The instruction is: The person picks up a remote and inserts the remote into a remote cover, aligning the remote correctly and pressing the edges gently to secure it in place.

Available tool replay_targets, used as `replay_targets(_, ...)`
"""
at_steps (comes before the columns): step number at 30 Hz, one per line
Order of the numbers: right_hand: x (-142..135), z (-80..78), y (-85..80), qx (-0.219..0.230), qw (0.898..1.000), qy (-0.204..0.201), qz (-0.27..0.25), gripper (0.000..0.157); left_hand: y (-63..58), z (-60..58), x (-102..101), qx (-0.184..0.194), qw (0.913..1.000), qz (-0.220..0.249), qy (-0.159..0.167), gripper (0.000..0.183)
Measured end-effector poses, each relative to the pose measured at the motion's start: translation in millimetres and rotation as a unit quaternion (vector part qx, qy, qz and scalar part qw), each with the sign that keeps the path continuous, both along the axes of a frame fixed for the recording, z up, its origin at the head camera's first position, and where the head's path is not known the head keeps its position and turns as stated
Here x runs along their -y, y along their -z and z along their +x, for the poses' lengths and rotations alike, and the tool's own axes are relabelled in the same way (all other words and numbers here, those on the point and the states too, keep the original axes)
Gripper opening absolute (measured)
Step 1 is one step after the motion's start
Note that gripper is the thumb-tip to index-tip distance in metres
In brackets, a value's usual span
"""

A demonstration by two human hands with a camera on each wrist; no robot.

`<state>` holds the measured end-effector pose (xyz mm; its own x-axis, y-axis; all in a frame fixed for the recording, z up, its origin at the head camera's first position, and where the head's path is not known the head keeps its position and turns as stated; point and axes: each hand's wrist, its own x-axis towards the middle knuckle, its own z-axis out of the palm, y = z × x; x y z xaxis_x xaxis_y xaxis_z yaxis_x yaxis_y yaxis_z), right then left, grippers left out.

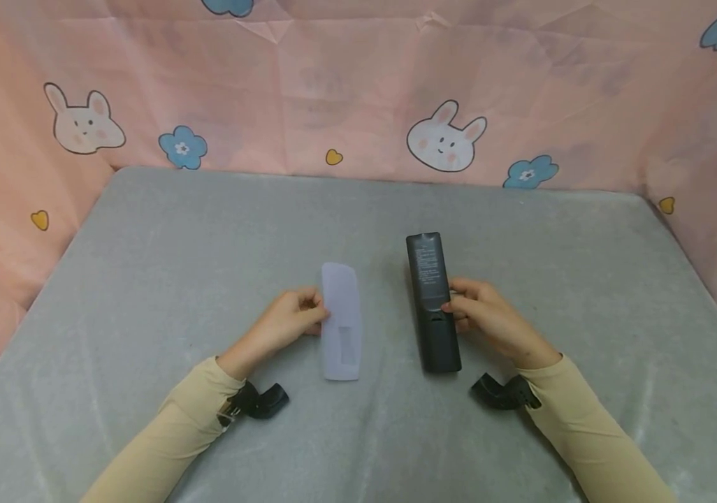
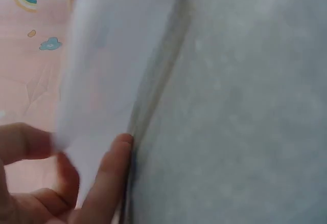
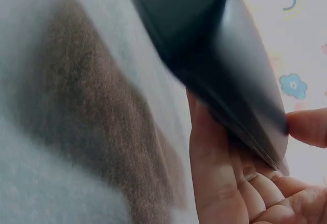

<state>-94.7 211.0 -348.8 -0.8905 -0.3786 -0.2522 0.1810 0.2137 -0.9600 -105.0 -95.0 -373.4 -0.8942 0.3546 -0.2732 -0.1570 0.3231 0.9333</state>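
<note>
A black remote control (image 1: 439, 346) is in my right hand (image 1: 490, 318), its back with small printed text turned up. My thumb presses its back near the middle, and the other fingers support it from the right side and below. In the right wrist view the remote's dark body (image 3: 204, 45) is seen from its near end, over its shadow on the table. My left hand (image 1: 286, 314) pinches the left edge of a pale lavender remote cover (image 1: 338, 293), long and slim with a rectangular recess in its lower half. The left wrist view shows the cover blurred, held between thumb and fingers.
A grey cloth-covered table (image 1: 207, 237) lies under both hands. Behind and beside it hangs a pink curtain (image 1: 308, 84) printed with rabbits, flowers and hearts. Black wrist mounts (image 1: 267, 402) stick out from both cuffs, close over the table.
</note>
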Motion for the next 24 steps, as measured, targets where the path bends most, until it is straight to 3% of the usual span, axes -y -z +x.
replay_targets(4,0.6,0.2,-0.3,0.009,1.000,-0.006,0.006,0.048,3.2,-2.8,1.8,0.061,0.9927,0.104,-0.011,0.012)
replay_targets(6,0.9,0.1,-0.4,0.017,1.000,-0.007,0.010,0.049,4.9,-4.1,3.5,0.106,0.9787,0.175,-0.016,0.015)
replay_targets(9,1.1,-0.3,0.4,0.027,1.000,-0.008,0.011,0.049,6.7,-5.9,6.4,0.144,0.9596,0.241,-0.023,0.019)
replay_targets(13,0.7,-1.1,2.4,0.029,0.999,-0.013,0.002,0.048,7.8,-7.1,9.1,0.178,0.9519,0.246,-0.036,0.008)
replay_targets(15,0.6,-1.5,3.5,0.029,0.999,-0.017,-0.006,0.049,8.0,-7.8,9.4,0.194,0.9479,0.249,-0.046,0.024)
replay_targets(18,1.0,-1.7,4.5,0.032,0.999,-0.021,-0.019,0.050,8.8,-8.9,9.6,0.187,0.9448,0.264,-0.049,0.046)
replay_targets(24,2.3,-1.1,5.4,0.032,0.999,-0.024,-0.031,0.050,11.5,-10.0,9.4,0.177,0.9359,0.299,-0.060,0.037)
